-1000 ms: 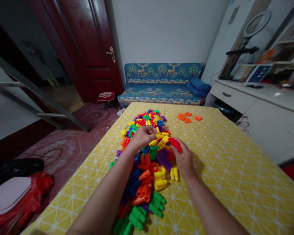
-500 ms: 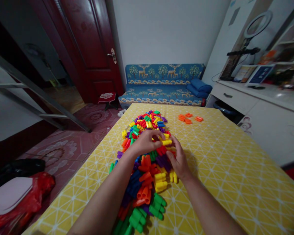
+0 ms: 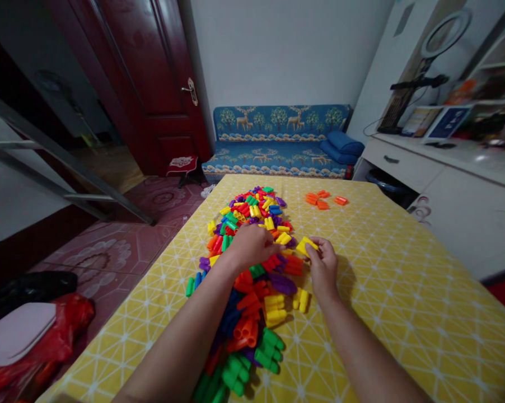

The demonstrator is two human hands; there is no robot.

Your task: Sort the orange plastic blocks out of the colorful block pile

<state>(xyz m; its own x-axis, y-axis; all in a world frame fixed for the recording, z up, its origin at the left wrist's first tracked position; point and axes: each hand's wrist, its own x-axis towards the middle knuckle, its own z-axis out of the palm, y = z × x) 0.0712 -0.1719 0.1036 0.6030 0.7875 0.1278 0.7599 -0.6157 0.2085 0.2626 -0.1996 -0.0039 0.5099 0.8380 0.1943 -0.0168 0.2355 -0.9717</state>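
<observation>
My right hand [image 3: 325,267] pinches a yellow plastic building piece [image 3: 306,245] between thumb and fingers, just above the tablecloth at the right side of a pile. My left hand [image 3: 252,244] reaches over the middle of the pile, its back towards me; its fingers look loosely bent and apart, partly hidden, with no piece visible in them. Beneath it lies the heap of tube-shaped pieces in red, green, purple, blue, orange and yellow. Nearer me are green pieces [image 3: 270,351], a purple piece [image 3: 283,284] and yellow pieces [image 3: 275,310].
Several orange pieces [image 3: 317,199] lie apart on the far right of the table, which has a yellow patterned cloth [image 3: 403,291]. Beyond stands a blue sofa [image 3: 273,148]. A white cabinet [image 3: 458,204] is at right, and a metal ladder [image 3: 88,197] leans at left.
My right hand has moved right, away from the pile, with the yellow piece in it. Earlier both hands were close together around it; my left hand has shifted slightly down and left.
</observation>
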